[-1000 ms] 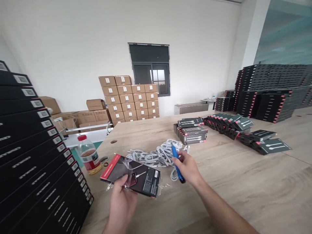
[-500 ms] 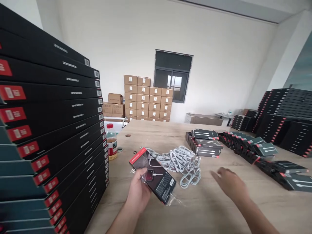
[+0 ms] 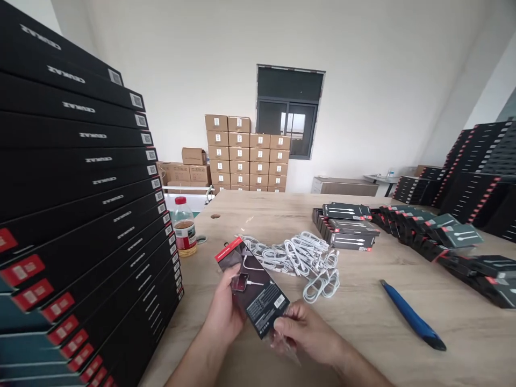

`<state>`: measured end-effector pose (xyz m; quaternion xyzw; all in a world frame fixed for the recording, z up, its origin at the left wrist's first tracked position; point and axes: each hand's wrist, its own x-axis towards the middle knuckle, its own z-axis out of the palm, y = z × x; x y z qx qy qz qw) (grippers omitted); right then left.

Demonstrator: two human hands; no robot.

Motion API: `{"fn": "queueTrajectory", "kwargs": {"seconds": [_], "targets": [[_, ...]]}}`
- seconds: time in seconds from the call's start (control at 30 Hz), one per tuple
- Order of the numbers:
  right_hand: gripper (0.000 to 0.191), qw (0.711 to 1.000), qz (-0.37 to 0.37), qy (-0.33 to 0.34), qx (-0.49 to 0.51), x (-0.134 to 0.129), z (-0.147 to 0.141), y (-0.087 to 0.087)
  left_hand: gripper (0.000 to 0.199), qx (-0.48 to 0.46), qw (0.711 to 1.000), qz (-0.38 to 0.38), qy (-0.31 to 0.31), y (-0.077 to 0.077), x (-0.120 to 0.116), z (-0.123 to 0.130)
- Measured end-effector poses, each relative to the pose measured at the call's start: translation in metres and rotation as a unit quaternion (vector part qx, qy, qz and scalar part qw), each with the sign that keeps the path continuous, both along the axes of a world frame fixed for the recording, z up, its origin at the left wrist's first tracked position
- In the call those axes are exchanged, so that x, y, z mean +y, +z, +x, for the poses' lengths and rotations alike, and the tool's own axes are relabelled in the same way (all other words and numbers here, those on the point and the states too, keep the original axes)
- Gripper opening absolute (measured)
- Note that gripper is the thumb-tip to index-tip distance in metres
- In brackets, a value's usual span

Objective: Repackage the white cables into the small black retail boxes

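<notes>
My left hand [image 3: 226, 309] grips a thin black cable box [image 3: 258, 290] by its left side, the thumb across its printed face. The box is tilted, with a red top edge and a picture of a phone and white cable. At its lower right corner, the thumb and fingers of my right hand [image 3: 302, 328] pinch the loose clear plastic wrap [image 3: 288, 349]. Just behind the box lies a heap of white coiled cables [image 3: 302, 255]. To the right of my right hand, a blue utility knife [image 3: 411, 314] rests on the wooden table [image 3: 358, 333].
A tall stack of black boxes [image 3: 100, 215] rises at the left, beside a red-capped bottle [image 3: 185, 228]. Small cable boxes [image 3: 349, 234] and an overlapping row of boxes [image 3: 439, 231] lie to the right. Cardboard cartons [image 3: 239, 153] stand by the far wall.
My right hand has moved left from the bare tabletop to the box's lower corner and taken hold of the wrap. The blue knife now shows where that hand was. The view has shifted slightly.
</notes>
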<state>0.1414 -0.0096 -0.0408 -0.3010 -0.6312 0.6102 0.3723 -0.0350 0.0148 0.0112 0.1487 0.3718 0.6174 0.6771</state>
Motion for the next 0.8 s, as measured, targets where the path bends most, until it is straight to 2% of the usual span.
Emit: {"fn": "queueTrajectory", "kwargs": {"seconds": [0.1,0.17,0.23,0.33,0.4,0.47,0.53,0.6,0.67,0.73,0.77,0.8], "targets": [[0.052,0.997,0.061,-0.045,-0.012,-0.005,-0.005,0.005,0.021,0.003,0.998,-0.024,-0.051,-0.004,0.004,0.001],[0.046,0.988,0.136,-0.066,-0.029,-0.01,-0.007,0.011,0.024,0.011,0.997,-0.032,-0.074,-0.006,0.004,0.003],[0.041,0.972,0.215,-0.087,-0.049,-0.015,-0.008,0.016,0.023,0.035,0.997,-0.003,-0.072,-0.009,0.004,0.006],[0.035,0.929,0.331,-0.108,-0.122,-0.019,-0.007,0.02,0.024,0.084,0.994,0.052,-0.052,-0.013,0.003,0.006],[0.029,0.887,0.411,-0.095,-0.189,-0.019,-0.006,0.021,0.025,0.101,0.992,0.045,-0.064,-0.012,0.001,0.002],[0.023,0.85,0.467,-0.068,-0.233,-0.02,-0.008,0.02,0.036,0.108,0.989,0.016,-0.102,-0.01,-0.002,-0.001],[0.02,0.84,0.485,-0.041,-0.24,-0.022,-0.011,0.019,0.045,0.12,0.98,-0.005,-0.16,-0.006,-0.009,-0.003],[0.019,0.863,0.458,-0.019,-0.212,-0.024,-0.013,0.019,0.041,0.14,0.967,0.002,-0.214,-0.003,-0.016,-0.003],[0.025,0.913,0.378,-0.029,-0.15,-0.024,-0.012,0.019,0.036,0.159,0.956,0.035,-0.245,-0.002,-0.021,-0.002],[0.032,0.966,0.235,-0.091,-0.061,-0.019,-0.006,0.019,0.035,0.173,0.946,0.055,-0.269,-0.002,-0.025,-0.003],[0.035,0.978,0.155,-0.137,-0.008,-0.014,-0.001,0.021,0.037,0.177,0.942,0.053,-0.281,-0.003,-0.026,-0.004],[0.037,0.978,0.081,-0.185,0.05,-0.008,0.005,0.022,0.04,0.18,0.938,0.046,-0.292,-0.003,-0.027,-0.005]]}}
